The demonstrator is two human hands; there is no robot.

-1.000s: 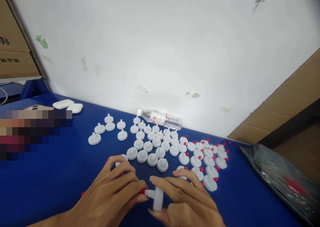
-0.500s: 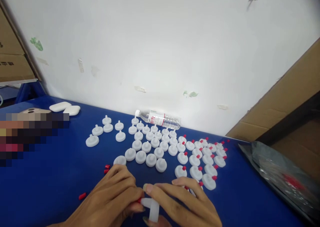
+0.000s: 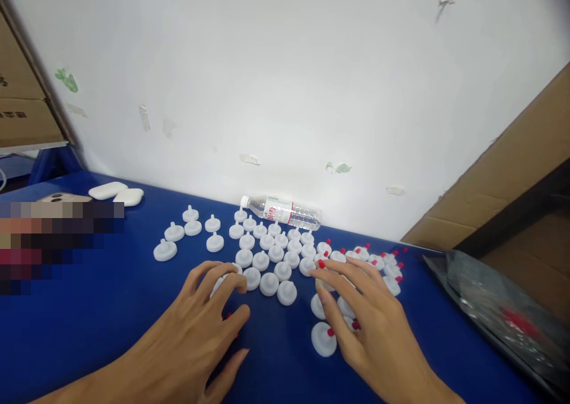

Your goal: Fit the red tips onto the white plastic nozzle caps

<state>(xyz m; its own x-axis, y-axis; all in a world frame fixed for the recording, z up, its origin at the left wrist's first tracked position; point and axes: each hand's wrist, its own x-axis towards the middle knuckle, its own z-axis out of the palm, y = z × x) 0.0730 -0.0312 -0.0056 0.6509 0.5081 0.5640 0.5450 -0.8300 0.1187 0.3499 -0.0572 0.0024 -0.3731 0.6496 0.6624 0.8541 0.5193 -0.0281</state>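
Note:
My left hand [image 3: 200,318] hovers with curved, spread fingers over the left end of the white round caps, partly covering a white cap [image 3: 218,285]. Small red tips [image 3: 228,316] show between its thumb and index finger, apparently on the table. My right hand [image 3: 376,318] reaches over the group of red-tipped white caps. Its thumb and index finger close round a white cap with a red tip [image 3: 321,264], whose body is mostly hidden by the fingers. Below them lies another red-tipped cap [image 3: 323,340]. Plain white caps [image 3: 269,284] with upright spouts stand in rows between the hands.
A clear water bottle [image 3: 285,211] lies along the white wall. More white caps [image 3: 165,250] and two white cases [image 3: 129,197] are on the blue table [image 3: 111,309] at left. A grey plastic bag [image 3: 494,309] and cardboard [image 3: 481,178] border the right side.
My hands have parted. The right hand has carried the white cap forward and right to the red-tipped caps, while the left hand has let go and its fingers have spread.

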